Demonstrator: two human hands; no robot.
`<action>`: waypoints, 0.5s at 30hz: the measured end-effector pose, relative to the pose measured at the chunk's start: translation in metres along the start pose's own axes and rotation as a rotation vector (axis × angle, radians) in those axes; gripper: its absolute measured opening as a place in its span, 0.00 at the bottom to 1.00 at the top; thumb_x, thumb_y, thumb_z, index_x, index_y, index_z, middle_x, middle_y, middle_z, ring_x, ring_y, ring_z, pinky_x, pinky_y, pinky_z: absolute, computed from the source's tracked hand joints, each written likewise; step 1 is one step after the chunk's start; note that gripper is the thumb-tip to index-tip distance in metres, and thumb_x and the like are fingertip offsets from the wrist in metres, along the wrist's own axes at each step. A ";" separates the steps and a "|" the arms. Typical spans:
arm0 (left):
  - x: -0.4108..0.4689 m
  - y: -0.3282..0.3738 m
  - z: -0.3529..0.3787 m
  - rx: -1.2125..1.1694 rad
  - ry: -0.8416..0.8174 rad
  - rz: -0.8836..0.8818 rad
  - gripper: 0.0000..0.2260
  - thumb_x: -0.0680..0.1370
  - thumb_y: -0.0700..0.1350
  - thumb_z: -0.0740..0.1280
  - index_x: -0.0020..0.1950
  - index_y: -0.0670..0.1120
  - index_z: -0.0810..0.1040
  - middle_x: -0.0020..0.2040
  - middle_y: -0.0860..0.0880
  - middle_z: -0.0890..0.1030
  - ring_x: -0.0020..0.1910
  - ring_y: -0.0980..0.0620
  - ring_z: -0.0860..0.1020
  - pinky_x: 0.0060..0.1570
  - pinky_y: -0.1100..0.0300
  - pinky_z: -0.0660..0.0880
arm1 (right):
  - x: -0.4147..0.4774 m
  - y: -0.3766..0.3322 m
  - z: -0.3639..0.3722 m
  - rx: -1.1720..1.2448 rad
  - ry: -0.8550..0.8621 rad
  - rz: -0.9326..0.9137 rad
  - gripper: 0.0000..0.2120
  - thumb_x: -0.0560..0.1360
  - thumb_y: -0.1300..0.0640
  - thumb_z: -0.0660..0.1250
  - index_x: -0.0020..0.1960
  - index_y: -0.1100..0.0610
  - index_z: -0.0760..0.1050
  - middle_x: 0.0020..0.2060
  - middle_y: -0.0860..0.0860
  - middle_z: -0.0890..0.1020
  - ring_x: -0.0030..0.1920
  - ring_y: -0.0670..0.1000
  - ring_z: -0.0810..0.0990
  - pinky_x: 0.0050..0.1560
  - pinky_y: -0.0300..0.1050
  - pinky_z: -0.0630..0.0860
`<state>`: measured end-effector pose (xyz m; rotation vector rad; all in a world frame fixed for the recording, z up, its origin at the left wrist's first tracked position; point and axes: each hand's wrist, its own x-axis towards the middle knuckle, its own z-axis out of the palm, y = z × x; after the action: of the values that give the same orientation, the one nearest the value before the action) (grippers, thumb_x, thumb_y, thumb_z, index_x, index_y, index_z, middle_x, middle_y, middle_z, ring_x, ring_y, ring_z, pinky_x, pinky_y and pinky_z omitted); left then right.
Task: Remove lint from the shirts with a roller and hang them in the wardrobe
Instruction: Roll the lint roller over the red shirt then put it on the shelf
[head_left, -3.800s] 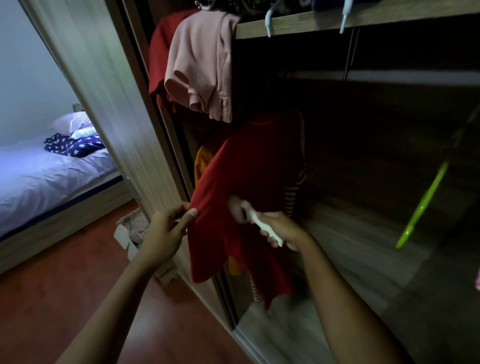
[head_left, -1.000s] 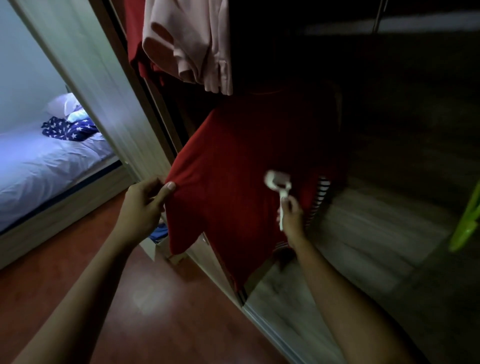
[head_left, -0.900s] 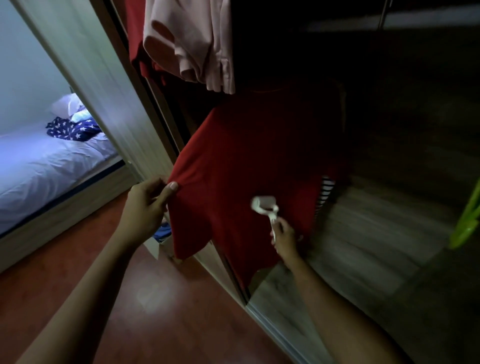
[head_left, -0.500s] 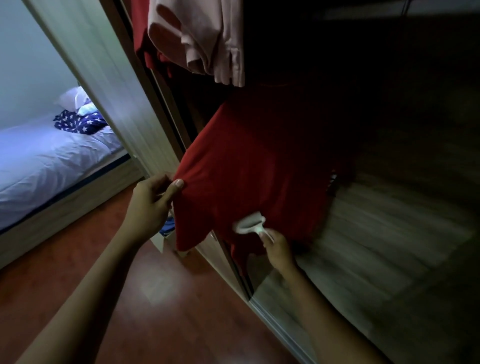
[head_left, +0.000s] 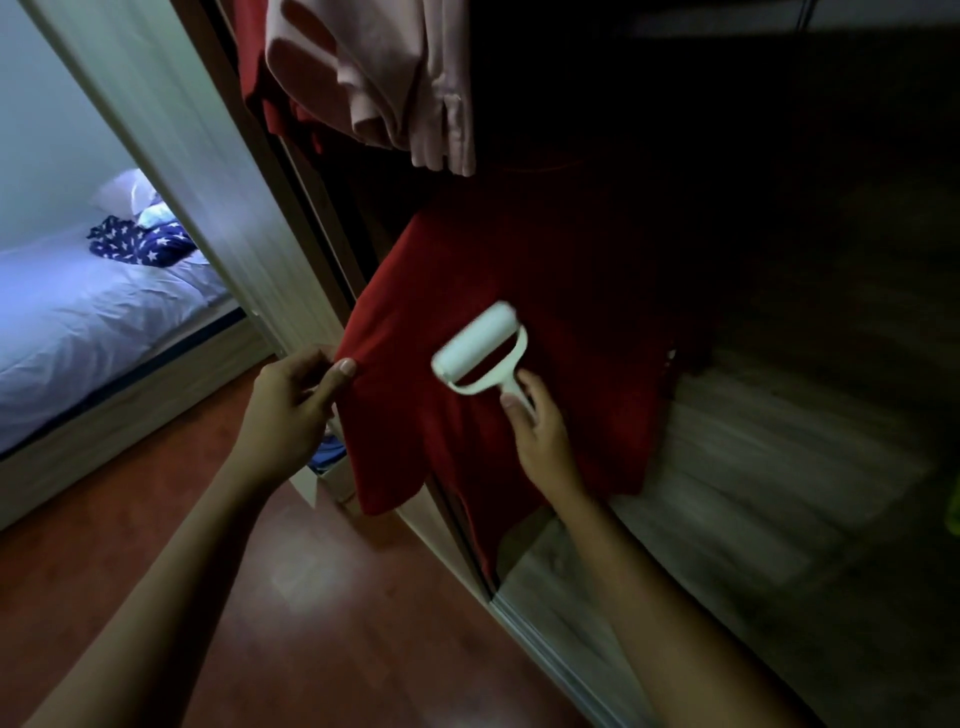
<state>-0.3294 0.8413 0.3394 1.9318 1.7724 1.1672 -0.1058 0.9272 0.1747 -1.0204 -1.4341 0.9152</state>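
Note:
A red shirt (head_left: 545, 291) hangs inside the dark wardrobe, its lower part pulled out toward me. My left hand (head_left: 291, 405) pinches the shirt's left edge between thumb and fingers and holds it taut. My right hand (head_left: 537, 431) grips the handle of a white lint roller (head_left: 480, 345), whose drum lies against the shirt's front, above and left of that hand. A pink shirt (head_left: 384, 78) hangs over the shelf edge above, with another red garment (head_left: 260, 78) behind it.
The wardrobe's pale sliding door (head_left: 171, 145) stands at the left, and its wooden floor panel (head_left: 753, 493) lies at the right. A bed (head_left: 78, 312) with a star-patterned cloth (head_left: 137, 247) is beyond the door. Red-brown floor (head_left: 260, 597) lies below. A cardboard box (head_left: 332, 478) sits behind the shirt's hem.
The roller went down the shirt's front to the lower edge, then came back up and left to the middle. My left hand kept its pinch on the shirt's edge.

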 end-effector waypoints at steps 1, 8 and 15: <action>-0.001 0.001 0.000 -0.002 0.004 0.005 0.10 0.83 0.40 0.65 0.43 0.52 0.78 0.34 0.63 0.81 0.32 0.64 0.78 0.35 0.73 0.72 | -0.008 0.017 0.007 -0.022 -0.022 0.031 0.14 0.82 0.55 0.63 0.67 0.55 0.73 0.52 0.33 0.78 0.54 0.29 0.76 0.54 0.27 0.69; -0.005 0.001 0.004 -0.038 0.004 -0.001 0.11 0.82 0.39 0.64 0.42 0.50 0.77 0.33 0.63 0.81 0.32 0.65 0.79 0.35 0.74 0.72 | -0.048 0.137 0.026 -0.243 -0.191 0.475 0.15 0.82 0.56 0.63 0.67 0.60 0.74 0.58 0.55 0.81 0.59 0.54 0.79 0.55 0.41 0.69; -0.005 -0.007 0.003 -0.047 0.015 0.010 0.11 0.82 0.40 0.65 0.42 0.51 0.78 0.33 0.61 0.81 0.32 0.63 0.77 0.36 0.73 0.71 | -0.006 0.163 -0.026 -0.354 0.023 0.607 0.14 0.82 0.63 0.61 0.63 0.71 0.75 0.59 0.68 0.79 0.61 0.65 0.78 0.57 0.49 0.70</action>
<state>-0.3320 0.8387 0.3308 1.9120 1.7292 1.2191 -0.0634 0.9755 0.0227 -1.7869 -1.3096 1.0862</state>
